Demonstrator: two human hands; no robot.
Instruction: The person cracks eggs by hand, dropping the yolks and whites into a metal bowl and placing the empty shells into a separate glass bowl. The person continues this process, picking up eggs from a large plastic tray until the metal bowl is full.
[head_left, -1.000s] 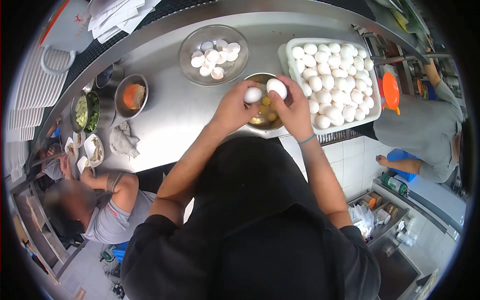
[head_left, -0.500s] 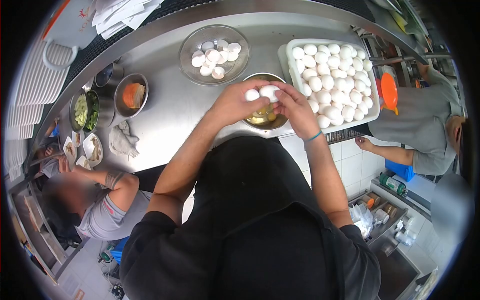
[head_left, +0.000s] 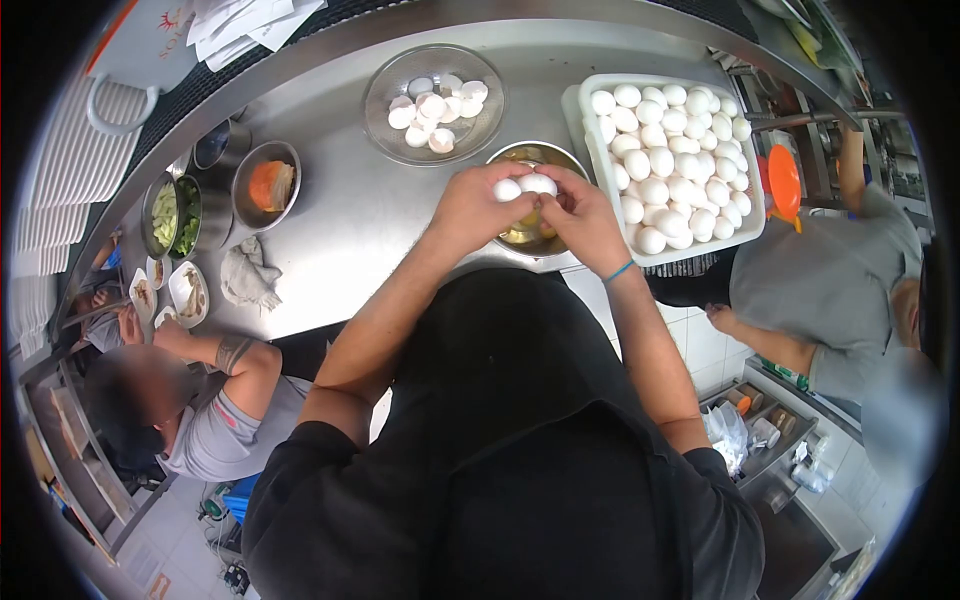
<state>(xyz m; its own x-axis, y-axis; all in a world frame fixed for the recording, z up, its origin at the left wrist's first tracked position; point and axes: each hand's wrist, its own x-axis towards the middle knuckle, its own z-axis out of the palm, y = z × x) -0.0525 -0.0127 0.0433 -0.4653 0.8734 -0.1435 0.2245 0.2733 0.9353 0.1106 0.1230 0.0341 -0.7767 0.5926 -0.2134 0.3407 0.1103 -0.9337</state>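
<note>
My left hand [head_left: 472,208] is closed around a white egg [head_left: 507,189]. Its thumb also reaches a second egg [head_left: 540,184], which my right hand [head_left: 583,222] grips with thumb and fingers. Both eggs sit side by side between my hands, above a metal bowl [head_left: 568,163]. Yellow yolks and clear liquid lie in that bowl, partly hidden by my hands. To the right stands a white tub [head_left: 594,128] piled with whole white eggs [head_left: 661,161]. Beyond the bowl, a mesh strainer [head_left: 382,128] holds several empty eggshells [head_left: 432,106].
On the steel counter's left are a bowl of orange food [head_left: 268,186], a pot of chopped greens [head_left: 187,215], small white dishes [head_left: 188,291] and a crumpled cloth [head_left: 249,274]. One person [head_left: 235,400] is at the left, another [head_left: 820,285] at the right near an orange strainer [head_left: 785,185].
My fingertips have drawn closer together over the second egg, covering more of it. The person on the right has shifted, with one arm now raised toward the back.
</note>
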